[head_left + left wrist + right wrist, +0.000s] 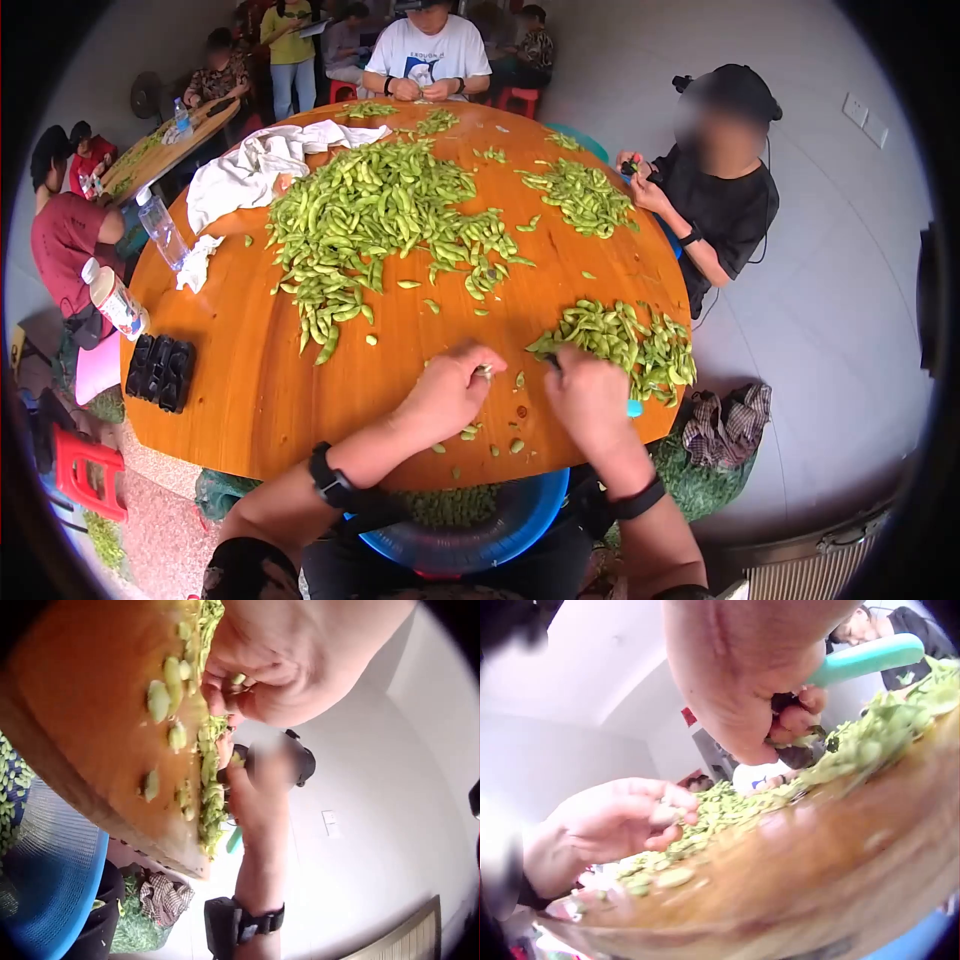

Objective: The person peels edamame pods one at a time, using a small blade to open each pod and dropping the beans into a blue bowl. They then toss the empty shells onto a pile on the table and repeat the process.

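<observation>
My left hand (448, 392) is over the near edge of the round table (240, 400), its fingers curled around a small pale green bean (238, 678). Close by on the right, my right hand (592, 400) grips a tool with a teal handle (870, 660); the handle sticks out behind the fist and its working end is mostly hidden. A dark piece (799, 754) shows at that hand's fingertips, beside a pile of green soybean pods (640, 345). Several loose shelled beans (157, 701) lie on the wood below the left hand.
A large heap of pods (370, 200) covers the table's middle. At the left stand a white bottle (115, 300), a clear bottle (162, 228), a black tray (160, 372) and a white cloth (250, 175). Below the edge sits a blue basin (545, 525). People sit around the table.
</observation>
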`<state>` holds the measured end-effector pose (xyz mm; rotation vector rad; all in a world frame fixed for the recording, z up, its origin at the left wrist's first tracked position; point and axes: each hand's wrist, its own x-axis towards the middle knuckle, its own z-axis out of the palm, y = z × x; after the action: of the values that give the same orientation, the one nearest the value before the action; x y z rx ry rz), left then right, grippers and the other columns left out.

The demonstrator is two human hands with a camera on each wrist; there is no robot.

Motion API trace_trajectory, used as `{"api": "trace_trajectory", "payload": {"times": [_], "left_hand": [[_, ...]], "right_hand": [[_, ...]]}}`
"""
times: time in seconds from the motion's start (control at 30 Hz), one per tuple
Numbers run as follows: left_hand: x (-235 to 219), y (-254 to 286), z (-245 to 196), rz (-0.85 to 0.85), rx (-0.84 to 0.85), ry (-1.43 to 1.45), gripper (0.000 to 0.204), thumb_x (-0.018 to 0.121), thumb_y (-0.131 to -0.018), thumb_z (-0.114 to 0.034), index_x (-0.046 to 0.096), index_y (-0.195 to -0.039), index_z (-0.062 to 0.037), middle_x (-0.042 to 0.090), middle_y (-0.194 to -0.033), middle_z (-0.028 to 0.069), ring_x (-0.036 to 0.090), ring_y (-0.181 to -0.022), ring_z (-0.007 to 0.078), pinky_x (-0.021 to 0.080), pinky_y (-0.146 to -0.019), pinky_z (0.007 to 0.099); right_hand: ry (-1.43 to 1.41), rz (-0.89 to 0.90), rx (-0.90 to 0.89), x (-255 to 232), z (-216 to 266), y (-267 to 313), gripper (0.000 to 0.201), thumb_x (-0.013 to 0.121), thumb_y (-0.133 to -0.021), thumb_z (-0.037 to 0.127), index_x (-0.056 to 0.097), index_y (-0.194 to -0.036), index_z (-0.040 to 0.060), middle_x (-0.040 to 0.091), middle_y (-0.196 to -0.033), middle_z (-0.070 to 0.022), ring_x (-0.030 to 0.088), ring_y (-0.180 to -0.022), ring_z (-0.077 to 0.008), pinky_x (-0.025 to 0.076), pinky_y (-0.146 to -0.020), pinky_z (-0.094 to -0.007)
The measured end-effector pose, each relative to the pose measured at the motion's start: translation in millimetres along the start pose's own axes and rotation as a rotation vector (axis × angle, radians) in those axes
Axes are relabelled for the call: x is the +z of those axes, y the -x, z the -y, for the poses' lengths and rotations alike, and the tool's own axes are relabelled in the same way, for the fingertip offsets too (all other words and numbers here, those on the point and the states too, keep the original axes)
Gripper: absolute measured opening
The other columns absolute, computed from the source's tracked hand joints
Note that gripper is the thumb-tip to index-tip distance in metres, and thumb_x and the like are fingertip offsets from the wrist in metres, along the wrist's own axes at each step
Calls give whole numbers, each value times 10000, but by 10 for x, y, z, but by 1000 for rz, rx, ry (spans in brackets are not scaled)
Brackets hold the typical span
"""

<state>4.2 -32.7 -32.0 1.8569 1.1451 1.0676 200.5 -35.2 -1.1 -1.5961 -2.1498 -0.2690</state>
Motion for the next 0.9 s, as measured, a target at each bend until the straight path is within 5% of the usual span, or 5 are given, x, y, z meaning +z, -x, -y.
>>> {"api": "trace_trajectory", "payload": {"times": [0.03,0.27,0.43,0.67,0.9], "left_hand": [[-138,27,-197,131,-147,-106,164,502,-868,-19,617,-983,-43,619,-944,103,579,-674,156,462,-629,282],[-494,300,-349,274,-33,-377,197,507,-819,19,627,-957,-53,556,-1072,142,613,-826,307,494,-716,373],[-757,339,-55,-182,-7,-732,273,521,-765,61,612,-1013,-5,540,-1104,170,515,-1023,353,438,-899,398],[-573,311,206,-88,-4,-529,318,520,-855,-22,564,-1170,-39,516,-1189,166,446,-1137,362,360,-995,414],[-264,277,71,124,127,-335,412,491,-849,-11,539,-1242,-123,485,-1285,120,430,-1157,333,316,-1022,424]], "right_hand": [[48,50,41,-8,-150,-14,169,648,-749,171,550,-815,49,601,-618,-137,616,-564,-333,507,-517,-422],[93,179,63,-166,-395,80,273,613,-777,142,533,-998,2,610,-822,-182,642,-661,-319,527,-563,-417],[-117,178,-58,-294,-288,247,271,577,-789,93,536,-1044,13,590,-847,-183,624,-668,-349,516,-571,-436],[-336,299,-187,-129,-71,321,182,593,-820,85,580,-997,41,605,-864,-151,605,-704,-358,502,-600,-430],[-373,106,-261,150,-175,168,134,550,-790,48,562,-921,27,600,-835,-180,616,-687,-351,508,-593,-440]]}}
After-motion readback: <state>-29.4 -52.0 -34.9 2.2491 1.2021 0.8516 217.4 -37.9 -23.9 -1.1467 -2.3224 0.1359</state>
